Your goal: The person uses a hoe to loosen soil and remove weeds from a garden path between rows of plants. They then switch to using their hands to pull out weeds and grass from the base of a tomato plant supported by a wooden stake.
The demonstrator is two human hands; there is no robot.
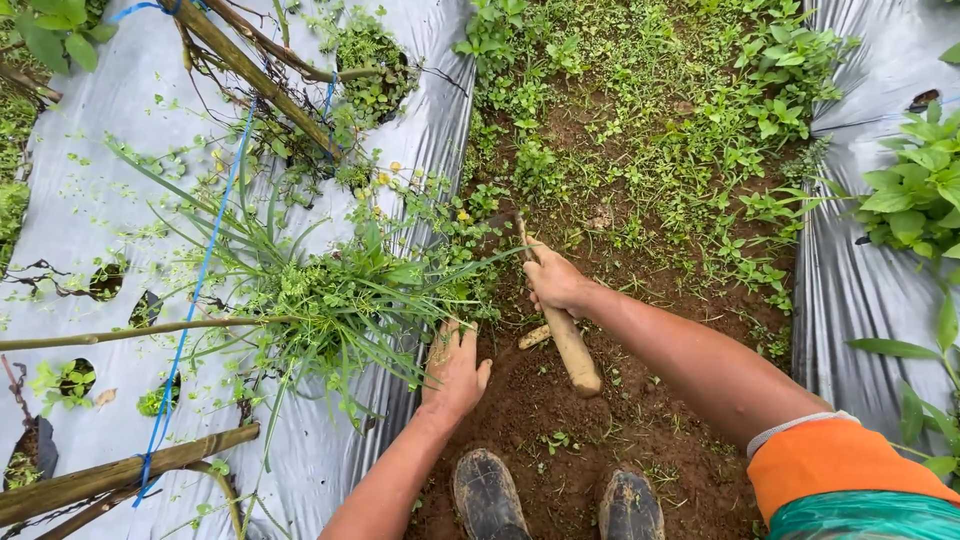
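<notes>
right hand point(553, 280) grip clamped on wooden handle point(572, 350); left hand point(453, 370) spread beside weed pile point(330, 300).

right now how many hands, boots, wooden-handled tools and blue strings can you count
hands: 2, left hand open by the pulled weeds, right hand gripping the tool
boots: 2
wooden-handled tool: 1
blue string: 1
total: 6

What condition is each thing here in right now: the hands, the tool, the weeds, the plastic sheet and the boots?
Left hand: open, flat on the soil beside the weed pile.
Right hand: closed around the wooden tool handle.
Wooden tool handle: gripped, tilted, its working end hidden in the ground.
Weed pile: uprooted, lying on the sheet.
Plastic sheet: spread out, wet, with planting holes.
Boots: muddy.
</notes>
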